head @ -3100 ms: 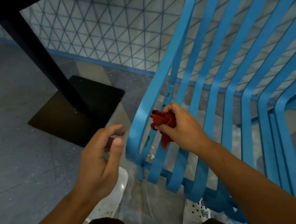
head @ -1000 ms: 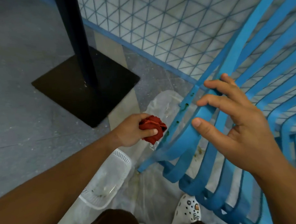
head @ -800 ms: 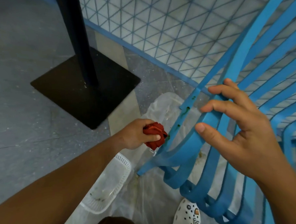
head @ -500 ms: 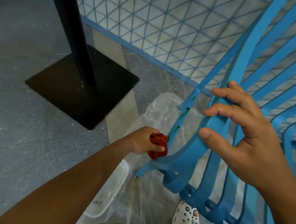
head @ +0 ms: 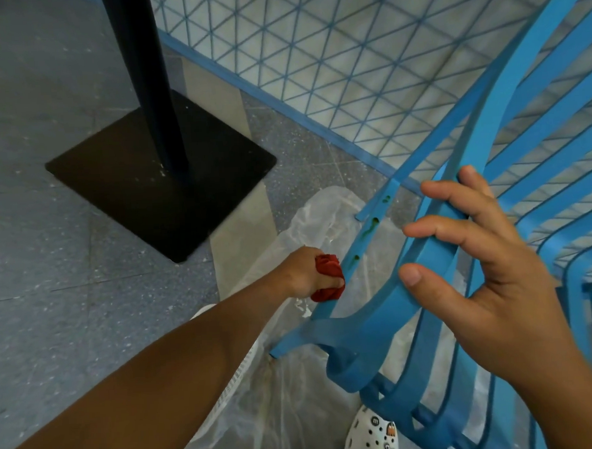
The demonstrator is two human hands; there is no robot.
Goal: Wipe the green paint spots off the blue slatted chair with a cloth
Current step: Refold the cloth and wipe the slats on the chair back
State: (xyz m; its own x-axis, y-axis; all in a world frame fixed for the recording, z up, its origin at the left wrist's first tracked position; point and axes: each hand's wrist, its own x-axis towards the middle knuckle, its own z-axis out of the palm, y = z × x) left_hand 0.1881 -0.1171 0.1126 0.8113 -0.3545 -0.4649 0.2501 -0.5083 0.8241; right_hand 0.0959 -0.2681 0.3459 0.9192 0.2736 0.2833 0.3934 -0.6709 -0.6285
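A black square base [head: 158, 183] stands on the floor at left. The left hand [head: 304, 273] grips a bunched red cloth [head: 329, 278] against the blue chair's [head: 372, 337] leg, below green paint spots [head: 373, 222]. The right hand [head: 496, 282], fingers spread, rests on the slats.

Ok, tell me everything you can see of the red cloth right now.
The red cloth is a small piece of dull red fabric, crumpled into a tight wad with visible folds. The left hand grips it, fingers curled round it, so only part shows. It is pressed against the outer slat of the blue slatted chair, just below the green paint spots that run up that slat. It hangs above the clear plastic sheet on the floor; nothing else touches it.
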